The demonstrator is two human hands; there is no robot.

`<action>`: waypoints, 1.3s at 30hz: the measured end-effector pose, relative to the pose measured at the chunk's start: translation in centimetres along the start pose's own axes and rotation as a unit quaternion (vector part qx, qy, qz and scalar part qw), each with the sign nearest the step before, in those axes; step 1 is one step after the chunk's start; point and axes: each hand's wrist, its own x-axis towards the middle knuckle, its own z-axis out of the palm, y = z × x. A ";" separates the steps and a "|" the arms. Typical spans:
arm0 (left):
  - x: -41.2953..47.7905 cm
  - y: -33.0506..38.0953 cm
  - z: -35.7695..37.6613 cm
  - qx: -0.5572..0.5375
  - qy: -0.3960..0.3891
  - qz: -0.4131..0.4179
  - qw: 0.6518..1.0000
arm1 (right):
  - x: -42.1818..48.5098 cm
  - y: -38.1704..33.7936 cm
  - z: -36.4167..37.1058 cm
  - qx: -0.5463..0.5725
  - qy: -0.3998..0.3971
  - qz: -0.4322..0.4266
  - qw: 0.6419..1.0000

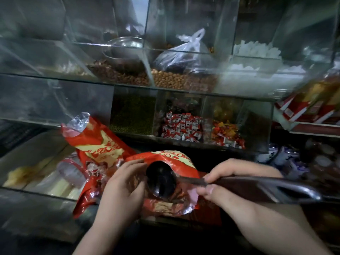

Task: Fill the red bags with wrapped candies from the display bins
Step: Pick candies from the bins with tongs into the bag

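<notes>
A red bag [176,161] lies in front of me with its mouth open toward me. My left hand [122,188] grips the left edge of that mouth. My right hand [237,183] holds the handle of a dark metal ladle [160,178] whose bowl sits over the bag's opening. A second red bag [97,142] leans at the left, its top torn open. Red-and-white wrapped candies [181,127] fill a glass bin behind, with orange-red wrapped candies [228,134] in the bin to its right.
Glass bins on the upper shelf [128,83] hold nuts and white pieces, plus a steel bowl [123,48] and a tied plastic bag [182,52]. Green beans [132,116] fill a bin left of the candies. Red packets [311,105] are stacked at the right.
</notes>
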 end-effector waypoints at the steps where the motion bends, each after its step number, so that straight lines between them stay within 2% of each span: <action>1: -0.2 -0.4 0.1 0.027 0.044 -0.007 0.999 | 1.0 0.2 0.0 -0.027 0.064 -0.033 0.997; 2: -0.3 -0.7 0.2 0.056 0.089 -0.018 0.994 | 1.9 -0.1 0.4 -0.088 0.146 -0.068 0.983; 3: -0.4 -1.0 0.3 0.081 0.127 -0.034 0.988 | 1.8 0.2 1.4 -0.135 0.175 -0.107 0.969; 5: -0.5 -1.9 0.7 0.106 0.144 -0.063 0.982 | 1.9 1.4 2.5 -0.149 0.139 -0.130 0.970; 10: -0.9 -3.7 2.4 0.085 -0.018 -0.133 0.987 | 4.7 3.1 3.1 -0.202 0.105 -0.132 0.965; 13: -0.8 -3.3 3.4 0.057 -0.040 -0.114 0.991 | 6.2 3.7 3.6 -0.240 0.075 -0.109 0.962; 16: -0.7 -2.3 3.8 0.020 -0.035 -0.099 0.994 | 7.8 4.4 4.1 -0.291 0.050 -0.035 0.955; 19: -1.0 -1.8 4.3 0.036 -0.022 -0.098 0.994 | 8.8 5.3 4.1 -0.300 0.102 0.037 0.948; 24: -1.4 -1.6 5.0 0.045 -0.042 -0.092 0.994 | 9.9 6.5 4.5 -0.108 0.215 0.167 0.956; 27: -1.2 -1.7 5.2 0.037 -0.048 -0.092 0.994 | 10.4 6.9 5.5 0.014 0.253 0.200 0.946; 30: -1.1 -2.3 5.0 0.046 -0.046 -0.094 0.993 | 10.2 7.4 6.5 0.145 0.286 0.208 0.924; 34: -0.6 -2.9 4.4 0.060 -0.031 -0.086 0.994 | 9.3 8.1 7.2 0.239 0.303 0.207 0.899; 39: 0.8 -3.4 3.9 0.065 -0.008 -0.093 0.994 | 8.7 7.7 7.2 0.276 0.328 0.179 0.886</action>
